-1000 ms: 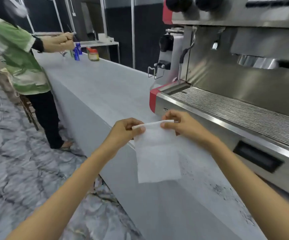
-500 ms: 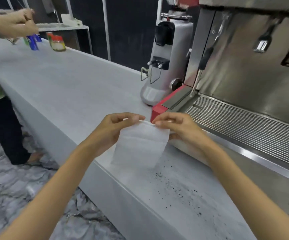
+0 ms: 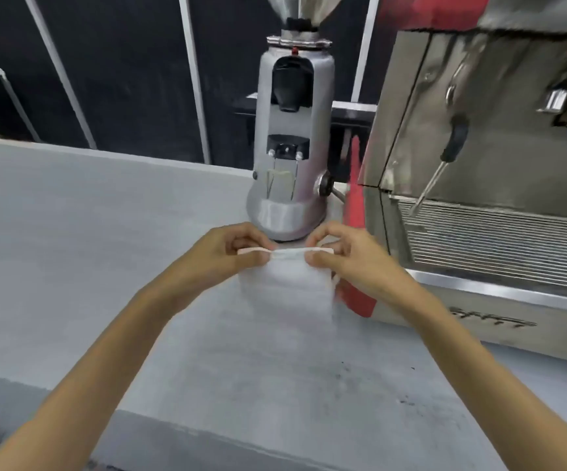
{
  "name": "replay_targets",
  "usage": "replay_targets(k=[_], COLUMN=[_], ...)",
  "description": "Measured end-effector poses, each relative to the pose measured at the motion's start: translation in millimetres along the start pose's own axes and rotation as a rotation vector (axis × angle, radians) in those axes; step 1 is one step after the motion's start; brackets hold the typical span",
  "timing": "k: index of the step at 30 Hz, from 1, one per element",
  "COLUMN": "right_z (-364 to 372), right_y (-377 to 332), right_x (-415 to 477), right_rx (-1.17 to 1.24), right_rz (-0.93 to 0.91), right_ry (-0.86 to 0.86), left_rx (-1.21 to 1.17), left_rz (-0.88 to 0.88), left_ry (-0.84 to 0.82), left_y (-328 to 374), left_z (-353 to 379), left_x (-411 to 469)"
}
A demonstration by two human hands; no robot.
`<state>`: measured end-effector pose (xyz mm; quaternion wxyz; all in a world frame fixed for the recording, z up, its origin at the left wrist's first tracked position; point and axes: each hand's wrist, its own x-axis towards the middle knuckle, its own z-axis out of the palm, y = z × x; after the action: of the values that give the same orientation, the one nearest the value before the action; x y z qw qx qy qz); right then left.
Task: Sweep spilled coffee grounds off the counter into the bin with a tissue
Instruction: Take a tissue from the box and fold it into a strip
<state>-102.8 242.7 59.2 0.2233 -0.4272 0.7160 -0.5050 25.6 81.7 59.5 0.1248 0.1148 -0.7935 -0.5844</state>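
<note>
Tissue [image 3: 287, 287] hangs pinched by its top edge between left hand [image 3: 229, 254] and right hand [image 3: 346, 258], now carried over the table [image 3: 71, 239], beyond the grounds [image 3: 343, 368] lying nearer the person. Sweep not started; bin unseen.

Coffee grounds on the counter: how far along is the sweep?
Barely begun. Done: the tissue is in hand. In hand: left hand and right hand each pinch its top edge, holding it above the counter. Left: dark grounds remain unswept; no bin is in view.
</note>
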Motion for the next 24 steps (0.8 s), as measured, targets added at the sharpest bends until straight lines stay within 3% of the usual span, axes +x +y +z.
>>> replay_targets(k=[5, 9, 12, 20, 24], right_z=[28.1, 37.2, 42.0, 59.1, 62.8], right_y=[-9.7, -7.7, -3.6, -8.5, -10.7], right_x=[16.1, 20.9, 21.7, 21.5, 19.1], right_rx=[0.235, 0.397, 0.328, 0.142, 0.133], right_rz=[-0.007, 0.031, 0.036, 0.010, -0.036], right_ry=[0.084, 0.043, 0.078, 0.154, 0.168], left_rx=[-0.094, -0.241, -0.287, -0.050, -0.001], left_rz=[0.024, 0.055, 0.051, 0.133, 0.115], left_ry=[-0.115, -0.169, -0.196, 0.013, -0.004], left_y=[-11.6, -21.3, -27.0, -36.0, -37.8], left_z=[-37.0, -53.2, -58.0, -65.8, -66.0], left_x=[11.9, 16.8, 15.8, 10.4, 8.8])
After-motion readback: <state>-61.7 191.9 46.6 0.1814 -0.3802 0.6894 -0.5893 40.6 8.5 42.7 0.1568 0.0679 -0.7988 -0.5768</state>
